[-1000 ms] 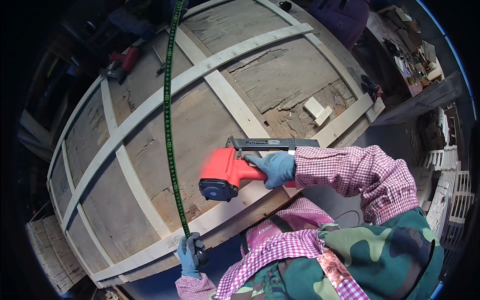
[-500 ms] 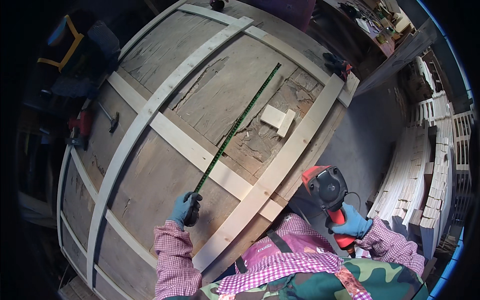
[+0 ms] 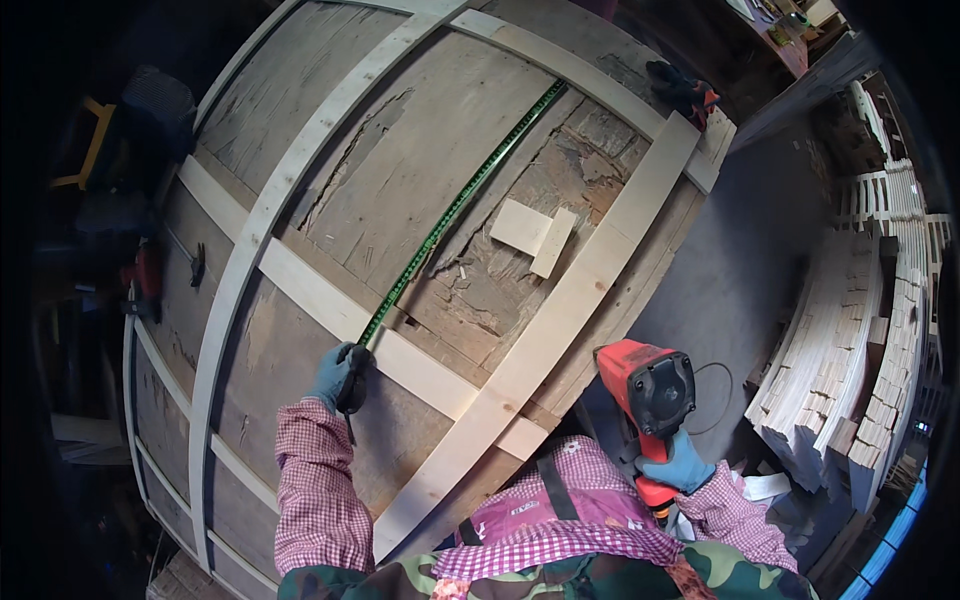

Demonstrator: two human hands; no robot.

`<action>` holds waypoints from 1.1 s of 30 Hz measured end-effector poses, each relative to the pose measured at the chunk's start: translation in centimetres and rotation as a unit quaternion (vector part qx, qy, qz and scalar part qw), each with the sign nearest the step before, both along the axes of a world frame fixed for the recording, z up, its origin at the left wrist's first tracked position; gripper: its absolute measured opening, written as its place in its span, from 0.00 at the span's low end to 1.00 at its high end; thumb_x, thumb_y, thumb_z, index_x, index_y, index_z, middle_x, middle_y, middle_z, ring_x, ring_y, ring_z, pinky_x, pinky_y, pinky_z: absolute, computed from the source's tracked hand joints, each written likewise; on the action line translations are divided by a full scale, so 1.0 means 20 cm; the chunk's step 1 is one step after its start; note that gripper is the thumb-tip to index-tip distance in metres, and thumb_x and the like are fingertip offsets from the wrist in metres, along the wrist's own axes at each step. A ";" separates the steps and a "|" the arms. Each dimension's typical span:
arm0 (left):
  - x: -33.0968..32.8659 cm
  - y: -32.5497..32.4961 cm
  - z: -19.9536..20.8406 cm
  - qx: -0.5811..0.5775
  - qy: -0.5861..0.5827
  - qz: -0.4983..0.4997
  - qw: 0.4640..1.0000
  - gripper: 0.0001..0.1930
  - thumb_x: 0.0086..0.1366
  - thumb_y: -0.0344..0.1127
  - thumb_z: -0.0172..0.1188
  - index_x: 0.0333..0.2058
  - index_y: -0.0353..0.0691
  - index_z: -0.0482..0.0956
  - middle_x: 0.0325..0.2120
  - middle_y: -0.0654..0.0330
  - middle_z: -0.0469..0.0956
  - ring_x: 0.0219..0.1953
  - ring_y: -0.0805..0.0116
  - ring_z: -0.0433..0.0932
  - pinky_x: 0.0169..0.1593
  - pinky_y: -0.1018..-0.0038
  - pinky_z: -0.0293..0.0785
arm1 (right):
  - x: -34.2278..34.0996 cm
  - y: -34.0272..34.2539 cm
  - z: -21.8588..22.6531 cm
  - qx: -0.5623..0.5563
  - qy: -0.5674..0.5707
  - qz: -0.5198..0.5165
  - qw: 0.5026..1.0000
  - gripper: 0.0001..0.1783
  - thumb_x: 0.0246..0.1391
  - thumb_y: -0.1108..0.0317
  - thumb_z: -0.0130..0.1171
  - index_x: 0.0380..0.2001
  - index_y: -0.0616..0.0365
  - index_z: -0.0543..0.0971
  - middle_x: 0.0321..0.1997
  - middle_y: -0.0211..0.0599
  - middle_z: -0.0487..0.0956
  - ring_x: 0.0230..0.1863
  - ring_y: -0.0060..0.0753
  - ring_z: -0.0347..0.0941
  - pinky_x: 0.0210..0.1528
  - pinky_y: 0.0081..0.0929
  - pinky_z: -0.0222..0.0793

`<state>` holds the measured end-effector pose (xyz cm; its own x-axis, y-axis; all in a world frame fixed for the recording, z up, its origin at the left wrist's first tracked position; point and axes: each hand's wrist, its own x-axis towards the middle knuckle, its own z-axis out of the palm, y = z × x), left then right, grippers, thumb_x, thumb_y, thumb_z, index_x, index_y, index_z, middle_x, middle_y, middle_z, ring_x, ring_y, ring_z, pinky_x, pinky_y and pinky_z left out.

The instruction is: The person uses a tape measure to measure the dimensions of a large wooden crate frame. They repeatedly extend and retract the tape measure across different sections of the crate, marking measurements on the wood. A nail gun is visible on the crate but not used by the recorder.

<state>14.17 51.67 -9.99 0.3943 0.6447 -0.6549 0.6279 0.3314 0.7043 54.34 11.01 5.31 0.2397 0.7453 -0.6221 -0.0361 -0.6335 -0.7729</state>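
My left hand (image 3: 331, 378), in a blue glove, grips the dark case of a tape measure (image 3: 354, 383). Its green blade (image 3: 462, 203) stretches away up and right, across a light slat to the far slat of a wooden panel frame (image 3: 548, 312). In my right hand (image 3: 682, 464), also gloved, is the handle of a red and black nail gun (image 3: 655, 388), held off the panel's near right edge. Two small pale wood blocks (image 3: 521, 228) lie touching each other on the rough board, right of the blade.
A hammer (image 3: 197, 264) and a red tool (image 3: 145, 276) are at the panel's left. A dark and red object (image 3: 684, 90) sits by the far right corner. Stacked pale slats (image 3: 815, 340) stand to the right. A person in dark clothes with a yellow strap (image 3: 98, 145) is at far left.
My left hand has moved left and up with the tape measure, and the blade now bows slightly. The nail gun has tilted in my right hand. The whole view has shifted a little.
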 end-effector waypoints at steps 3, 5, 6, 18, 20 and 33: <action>0.02 0.02 -0.05 0.007 0.022 -0.029 0.999 0.13 0.67 0.41 0.53 0.33 0.36 0.78 0.25 0.64 0.77 0.29 0.74 0.72 0.35 0.76 0.69 | -0.02 -0.05 -0.06 -0.025 0.000 -0.021 0.999 0.23 0.37 0.66 0.68 0.40 0.61 0.78 0.35 0.41 0.81 0.36 0.34 0.78 0.43 0.33 0.73; 0.04 0.03 -0.03 -0.012 0.019 -0.033 0.999 0.13 0.67 0.41 0.53 0.33 0.37 0.78 0.25 0.64 0.76 0.28 0.73 0.72 0.34 0.75 0.69 | -0.04 -0.03 -0.06 -0.036 -0.041 -0.026 0.998 0.23 0.36 0.66 0.69 0.40 0.61 0.78 0.36 0.42 0.81 0.36 0.36 0.78 0.43 0.34 0.74; 0.05 0.03 -0.02 -0.020 0.021 -0.034 0.999 0.13 0.67 0.41 0.53 0.33 0.37 0.77 0.25 0.65 0.76 0.28 0.74 0.71 0.34 0.76 0.69 | -0.06 0.00 -0.05 -0.034 -0.095 -0.015 0.995 0.23 0.36 0.67 0.69 0.40 0.60 0.78 0.36 0.42 0.81 0.36 0.37 0.78 0.43 0.34 0.74; 0.09 -0.03 0.19 -0.075 0.032 0.005 0.997 0.11 0.67 0.42 0.54 0.38 0.40 0.72 0.26 0.61 0.73 0.27 0.71 0.70 0.31 0.71 0.69 | -0.04 -0.08 0.00 -0.081 -0.109 0.032 0.990 0.15 0.53 0.72 0.58 0.45 0.61 0.73 0.36 0.40 0.79 0.31 0.34 0.76 0.30 0.30 0.73; 0.08 -0.04 0.19 -0.088 0.011 0.035 0.995 0.11 0.67 0.42 0.55 0.36 0.39 0.73 0.24 0.62 0.73 0.25 0.72 0.70 0.28 0.72 0.68 | -0.06 0.06 0.21 -0.081 -0.141 0.123 0.979 0.14 0.56 0.74 0.53 0.46 0.59 0.73 0.34 0.41 0.79 0.30 0.32 0.76 0.29 0.29 0.73; 0.10 0.03 0.08 -0.076 -0.035 0.010 0.996 0.10 0.66 0.40 0.54 0.32 0.40 0.73 0.21 0.64 0.71 0.19 0.74 0.69 0.23 0.74 0.66 | -0.43 0.74 -0.18 0.018 -0.518 0.435 0.737 0.39 0.42 0.62 0.64 0.62 0.32 0.66 0.36 0.32 0.70 0.38 0.37 0.68 0.42 0.35 0.62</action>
